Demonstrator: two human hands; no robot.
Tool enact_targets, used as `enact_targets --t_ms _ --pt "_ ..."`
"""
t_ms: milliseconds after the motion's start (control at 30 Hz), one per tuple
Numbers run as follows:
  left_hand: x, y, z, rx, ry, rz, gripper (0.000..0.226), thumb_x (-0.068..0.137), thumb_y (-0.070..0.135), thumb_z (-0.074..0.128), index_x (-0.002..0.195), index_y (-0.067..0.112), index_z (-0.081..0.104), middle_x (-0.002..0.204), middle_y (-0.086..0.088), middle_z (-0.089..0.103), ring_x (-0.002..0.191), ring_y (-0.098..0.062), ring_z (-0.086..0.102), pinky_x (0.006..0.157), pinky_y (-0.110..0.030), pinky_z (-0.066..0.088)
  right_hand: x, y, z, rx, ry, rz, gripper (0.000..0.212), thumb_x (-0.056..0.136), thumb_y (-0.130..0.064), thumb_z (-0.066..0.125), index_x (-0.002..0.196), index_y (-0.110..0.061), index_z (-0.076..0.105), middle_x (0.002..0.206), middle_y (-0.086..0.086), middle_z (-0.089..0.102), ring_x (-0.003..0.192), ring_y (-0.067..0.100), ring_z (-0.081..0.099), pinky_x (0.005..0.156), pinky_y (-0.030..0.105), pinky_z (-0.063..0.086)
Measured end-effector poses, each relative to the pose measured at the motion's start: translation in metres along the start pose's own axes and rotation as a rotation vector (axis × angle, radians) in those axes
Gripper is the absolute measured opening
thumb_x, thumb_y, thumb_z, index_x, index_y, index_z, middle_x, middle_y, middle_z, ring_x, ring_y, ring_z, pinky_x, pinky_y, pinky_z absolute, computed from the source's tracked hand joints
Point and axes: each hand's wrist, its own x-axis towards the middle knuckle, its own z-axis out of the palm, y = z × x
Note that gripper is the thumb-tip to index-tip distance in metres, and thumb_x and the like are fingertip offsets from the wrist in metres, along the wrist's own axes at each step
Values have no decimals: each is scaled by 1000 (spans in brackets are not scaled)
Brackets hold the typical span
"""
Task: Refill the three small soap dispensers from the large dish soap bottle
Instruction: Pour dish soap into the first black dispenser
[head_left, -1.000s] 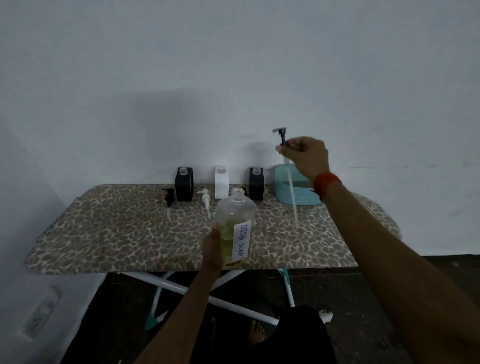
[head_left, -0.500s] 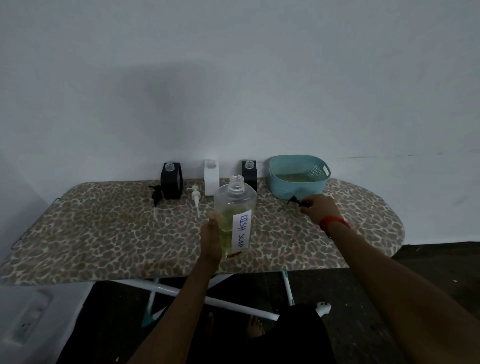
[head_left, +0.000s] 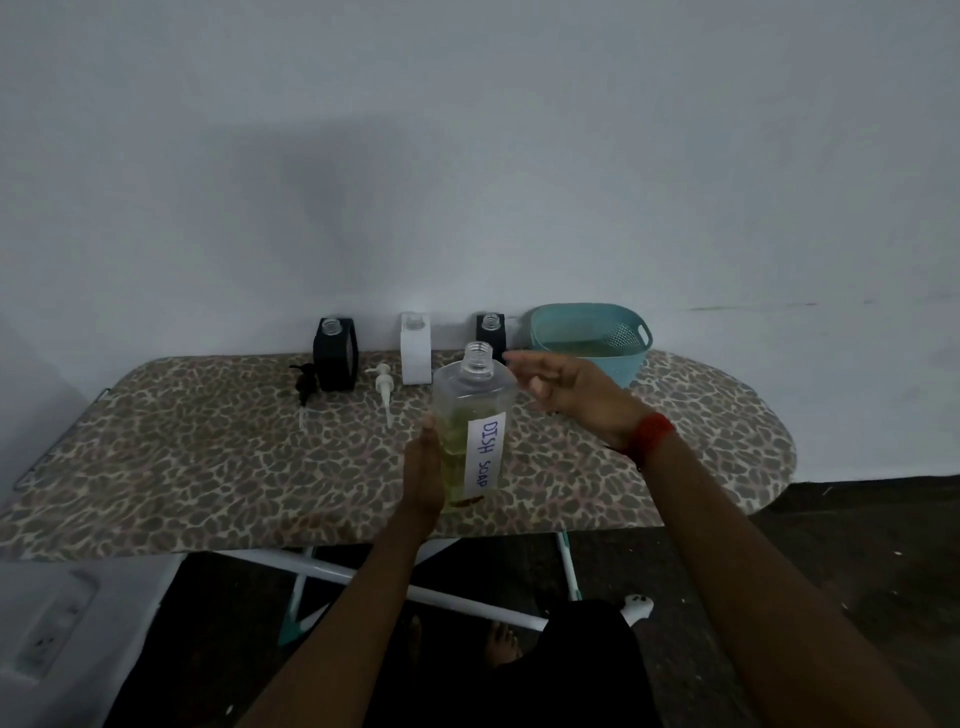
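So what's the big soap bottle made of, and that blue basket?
The dish soap bottle looks like clear, glossy plastic: the yellow soap shows through its wall, though glass can't be ruled out. The blue basket looks like matte moulded plastic, with small holes punched in one side.

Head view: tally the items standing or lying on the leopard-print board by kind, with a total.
Small square dispensers, pumps off: 3, namely left black, white, right black
Loose pumps: 2, black and white
Large clear dish soap bottle, gripped by left hand: 1
Teal perforated basket: 1
Total: 7
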Motion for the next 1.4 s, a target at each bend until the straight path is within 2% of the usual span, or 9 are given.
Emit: enact_targets --t_ms 200,267,400,500,567,633,733,933,1400 --pt "-8 10 14 -32 -68 -71 52 99 56 26 96 26 67 96 -4 73 96 -33 68 88 -52 52 -12 -27 28 80 -55 -56 46 90 -9 69 128 -31 56 124 -1 69 116 17 65 89 25 53" --pt "-7 12 17 -39 -69 -116 53 99 54 27 97 30 74 96 2 78 94 -23 74 86 -50 56 -15 -27 28 91 -56 -63 52 87 -8 72 133 -24 54 126 2 68 118 21 64 92 30 54" --pt "-10 17 22 -25 -135 -189 79 81 71 29 118 12 67 121 -23 69 113 -44 65 97 -64 51 -16 -26 26 41 8 -58 61 81 -9 78 137 -11 53 127 7 67 118 26 64 97 42 53" --pt "-6 22 30 18 -174 -212 74 74 83 32 101 27 74 104 -6 78 99 -26 74 89 -51 57 -19 -23 18 8 77 -73 59 79 -14 82 133 -11 58 124 6 69 114 26 66 97 46 53" --pt "3 19 31 184 -158 -126 55 96 66 35 89 28 74 93 3 78 91 -15 74 91 -45 57 -20 -20 10 -58 151 -85 58 76 -19 85 128 -11 61 120 4 71 110 24 68 97 47 54" --pt "14 4 19 574 -131 -53 44 104 52 44 117 18 69 125 -6 70 120 -24 64 109 -44 46 -21 -14 1 -138 255 -96 60 72 -27 88 125 -12 64 116 1 73 106 21 69 97 48 54" --pt "13 -27 -14 1167 -66 -64 85 95 54 60 157 5 28 165 -16 25 154 -31 21 126 -43 14 -22 1 -13 -262 462 -111 60 68 -36 88 119 -15 65 114 -1 72 104 18 68 95 47 54" --pt "8 -48 -31 1291 -87 -6 89 99 58 49 162 8 11 171 -11 7 158 -27 6 128 -45 1 -20 38 -39 -357 738 -47 58 66 -46 89 112 -21 64 108 -6 69 99 15 65 87 38 56" --pt "5 -49 -29 1320 -65 8 87 99 62 42 162 10 14 170 -9 12 157 -26 9 128 -47 2 -25 76 -52 -230 760 48 73 69 -44 87 130 -21 55 124 -1 64 110 17 63 91 42 57"
